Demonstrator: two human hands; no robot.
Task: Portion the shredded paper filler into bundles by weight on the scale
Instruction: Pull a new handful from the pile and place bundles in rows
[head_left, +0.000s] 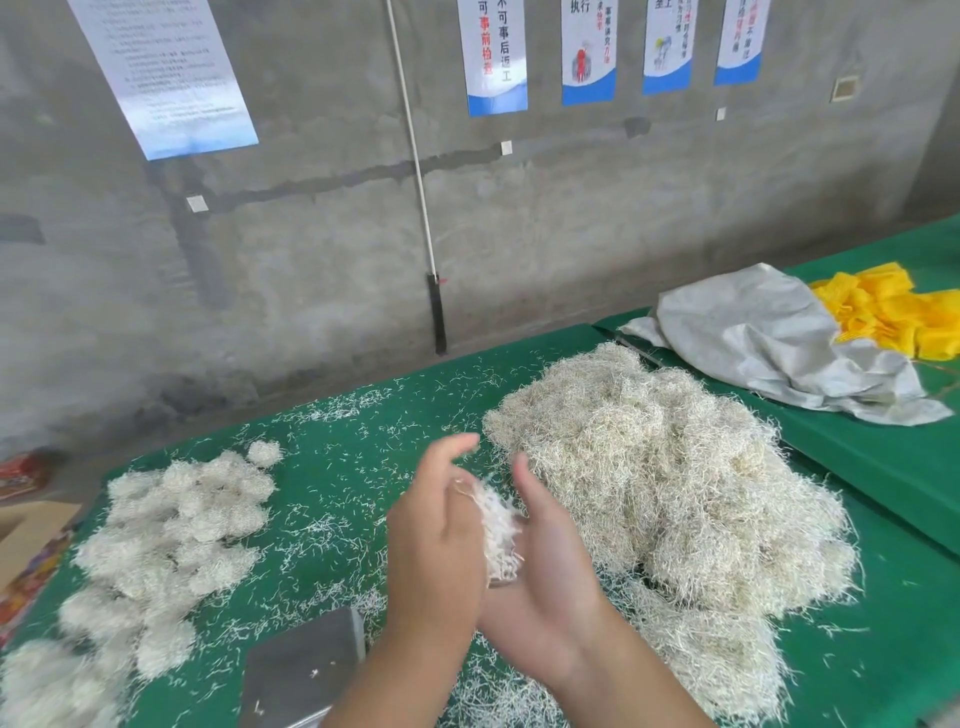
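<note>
Left hand (436, 540) and right hand (545, 566) pressing a small wad of shredded paper (498, 530) between flat open palms, big heap (670, 467) lying just right.

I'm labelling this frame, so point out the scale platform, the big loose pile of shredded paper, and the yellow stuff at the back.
scale platform (306, 660), head view, bare metal top.
big loose pile (670, 467), head view, middle of the heap.
yellow stuff (893, 312), head view, centre of the bunch.
</note>
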